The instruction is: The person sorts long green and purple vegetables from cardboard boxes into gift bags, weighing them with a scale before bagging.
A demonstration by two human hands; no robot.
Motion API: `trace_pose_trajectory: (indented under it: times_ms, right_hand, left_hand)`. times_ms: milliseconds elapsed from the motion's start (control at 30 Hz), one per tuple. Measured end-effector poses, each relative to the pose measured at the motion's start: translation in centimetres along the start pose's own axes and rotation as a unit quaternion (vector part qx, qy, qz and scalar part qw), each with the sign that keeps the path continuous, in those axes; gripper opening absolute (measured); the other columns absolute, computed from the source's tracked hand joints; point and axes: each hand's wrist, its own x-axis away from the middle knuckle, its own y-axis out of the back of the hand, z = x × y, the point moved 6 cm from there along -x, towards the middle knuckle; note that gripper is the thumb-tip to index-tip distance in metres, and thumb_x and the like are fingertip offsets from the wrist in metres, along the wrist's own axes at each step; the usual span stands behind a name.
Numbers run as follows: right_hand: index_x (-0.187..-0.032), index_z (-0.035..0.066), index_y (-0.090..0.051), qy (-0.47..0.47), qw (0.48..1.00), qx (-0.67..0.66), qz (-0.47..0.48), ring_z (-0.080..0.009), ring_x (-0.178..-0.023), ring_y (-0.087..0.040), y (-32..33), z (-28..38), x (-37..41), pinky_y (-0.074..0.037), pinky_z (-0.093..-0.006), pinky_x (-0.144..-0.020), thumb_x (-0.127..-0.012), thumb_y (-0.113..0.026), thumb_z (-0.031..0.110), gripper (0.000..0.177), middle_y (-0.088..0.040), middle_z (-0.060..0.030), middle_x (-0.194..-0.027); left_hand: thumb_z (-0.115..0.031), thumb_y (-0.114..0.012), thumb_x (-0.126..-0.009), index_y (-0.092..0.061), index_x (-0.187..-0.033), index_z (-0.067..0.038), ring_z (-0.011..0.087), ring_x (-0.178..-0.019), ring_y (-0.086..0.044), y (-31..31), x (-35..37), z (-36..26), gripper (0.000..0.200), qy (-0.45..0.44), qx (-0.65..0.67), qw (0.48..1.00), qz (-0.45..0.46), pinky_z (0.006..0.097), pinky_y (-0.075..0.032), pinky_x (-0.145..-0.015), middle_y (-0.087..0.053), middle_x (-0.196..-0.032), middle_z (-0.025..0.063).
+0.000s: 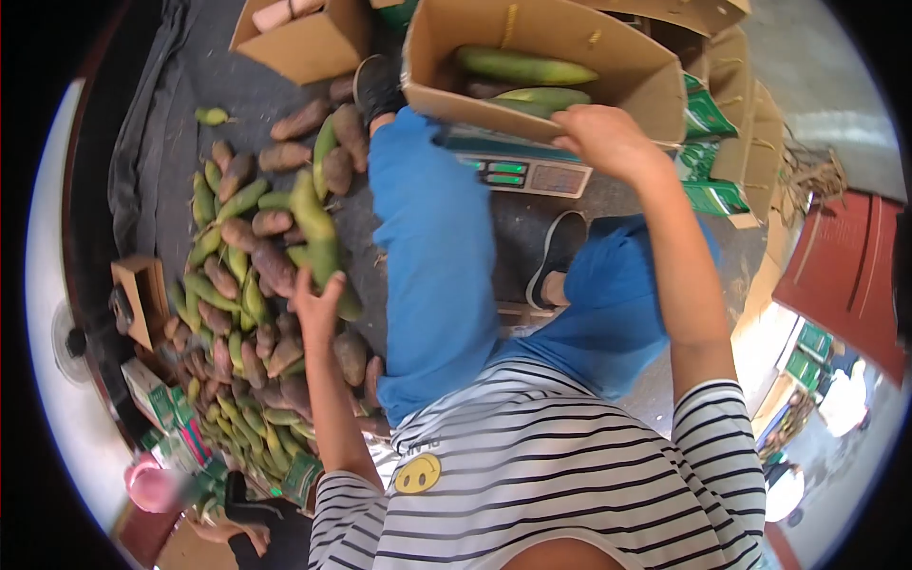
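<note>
long green vegetable (312, 211) lies atop the mixed pile (220, 304), left hand (317, 306) against it, grip impossible to tell; right hand (608, 142) has fingers clenched on the cardboard box's (543, 122) rim.

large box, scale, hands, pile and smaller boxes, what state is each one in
large box: open, partly filled
scale: display lit green
right hand: holding large box's near edge
left hand: at the pile, grip unclear
pile: loose, spread out
upper-left box: open

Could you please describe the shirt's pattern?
The shirt is white with dark stripes, clearest in the head view.
</note>
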Motion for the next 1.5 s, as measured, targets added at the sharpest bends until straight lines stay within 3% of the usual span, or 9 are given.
trace_pose_trajectory:
  times_ms: [200,333,433,667,833,933,1300,1400,1500]
  right_hand:
    - [-0.092,0.004,-0.066,-0.031,0.999,-0.025,0.017,-0.0336,-0.095,-0.062,0.3,0.2,-0.1,-0.049,-0.0441,-0.080,-0.085,-0.063,0.024,0.022,-0.067,-0.0154,-0.093]
    - [-0.095,0.005,-0.067,-0.027,0.999,-0.037,0.002,-0.0334,-0.094,-0.063,0.3,0.2,0.1,-0.050,-0.0441,-0.079,-0.084,-0.062,0.023,0.022,-0.067,-0.0149,-0.094]
    - [-0.096,0.004,-0.066,-0.027,0.999,-0.030,0.015,-0.0337,-0.089,-0.063,-0.3,-0.1,-0.1,-0.050,-0.0441,-0.076,-0.084,-0.062,0.022,0.021,-0.066,-0.0146,-0.088]
    - [-0.093,0.006,-0.069,-0.037,0.998,-0.025,0.033,-0.0331,-0.089,-0.065,0.0,-0.3,-0.3,-0.050,-0.0432,-0.077,-0.083,-0.063,0.028,0.025,-0.068,-0.0158,-0.088]
    - [-0.091,0.004,-0.068,-0.035,0.995,-0.089,-0.007,-0.0341,-0.084,-0.065,2.4,0.8,0.1,-0.051,-0.0448,-0.074,-0.089,-0.054,0.044,0.042,-0.067,-0.0168,-0.083]
    - [-0.090,0.005,-0.065,-0.059,0.991,-0.094,-0.071,-0.0355,-0.077,-0.062,4.0,0.5,0.2,-0.049,-0.0447,-0.070,-0.090,-0.054,0.043,0.040,-0.065,-0.0166,-0.079]
    - [-0.099,0.007,-0.065,-0.066,0.929,-0.100,-0.350,-0.0311,-0.091,-0.064,7.9,-1.4,0.0,-0.051,-0.0426,-0.075,-0.086,-0.061,0.035,0.031,-0.067,-0.0115,-0.097]
    - [-0.104,0.003,-0.064,-0.097,0.940,-0.047,-0.323,-0.0341,-0.104,-0.058,10.2,-3.1,-0.5,-0.046,-0.0412,-0.089,-0.083,-0.062,0.019,0.027,-0.063,-0.0190,-0.107]
    - [-0.102,0.000,-0.063,-0.160,0.953,0.014,-0.259,-0.0364,-0.101,-0.059,10.7,-6.6,-2.1,-0.046,-0.0429,-0.088,-0.081,-0.064,0.021,0.030,-0.063,-0.0200,-0.104]
  left_hand:
    - [-0.005,-0.074,-0.067,-0.054,-0.125,-0.002,0.0271,-0.106,-0.052,-2.1,-1.4,-27.6,0.062,-0.434,-0.110,0.880,-0.159,0.0371,-0.042,-0.091,-0.056,-0.111,0.0124]
    - [-0.010,-0.074,-0.068,-0.055,-0.123,-0.005,0.0316,-0.104,-0.054,-9.9,-2.9,-35.7,0.059,-0.578,-0.197,0.784,-0.111,0.0412,-0.045,-0.088,-0.057,-0.113,0.0134]
    - [-0.013,-0.072,-0.074,-0.054,-0.123,-0.007,0.0332,-0.102,-0.054,-16.0,-5.9,-34.7,0.053,-0.504,-0.358,0.785,0.031,0.0415,-0.046,-0.086,-0.057,-0.105,0.0150]
    - [-0.018,-0.068,-0.080,-0.058,-0.114,-0.003,0.0349,-0.097,-0.058,-19.0,-8.3,-29.5,0.038,-0.408,-0.419,0.798,0.145,0.0431,-0.047,-0.083,-0.059,-0.103,0.0165]
    - [-0.024,-0.062,-0.087,-0.058,-0.112,-0.002,0.0351,-0.092,-0.059,-19.1,-7.5,-30.0,0.033,-0.459,-0.337,0.806,0.163,0.0430,-0.047,-0.078,-0.061,-0.096,0.0155]
    - [-0.028,-0.063,-0.086,-0.058,-0.111,-0.003,0.0349,-0.091,-0.059,-19.9,-7.5,-29.2,0.036,-0.462,-0.349,0.795,0.181,0.0432,-0.047,-0.076,-0.061,-0.095,0.0156]
    - [-0.022,-0.068,-0.080,-0.060,-0.103,-0.003,0.0317,-0.098,-0.061,-24.6,-6.5,-26.4,0.030,-0.456,-0.462,0.713,0.264,0.0437,-0.049,-0.081,-0.062,-0.101,0.0141]
    - [-0.017,-0.065,-0.082,-0.061,-0.100,-0.004,0.0321,-0.092,-0.063,-25.4,-6.9,-26.1,0.023,-0.455,-0.464,0.710,0.272,0.0432,-0.051,-0.077,-0.064,-0.097,0.0139]
    - [-0.014,-0.063,-0.083,-0.061,-0.098,-0.004,0.0324,-0.088,-0.065,-25.6,-6.8,-26.4,0.019,-0.465,-0.460,0.700,0.286,0.0430,-0.052,-0.075,-0.064,-0.093,0.0138]
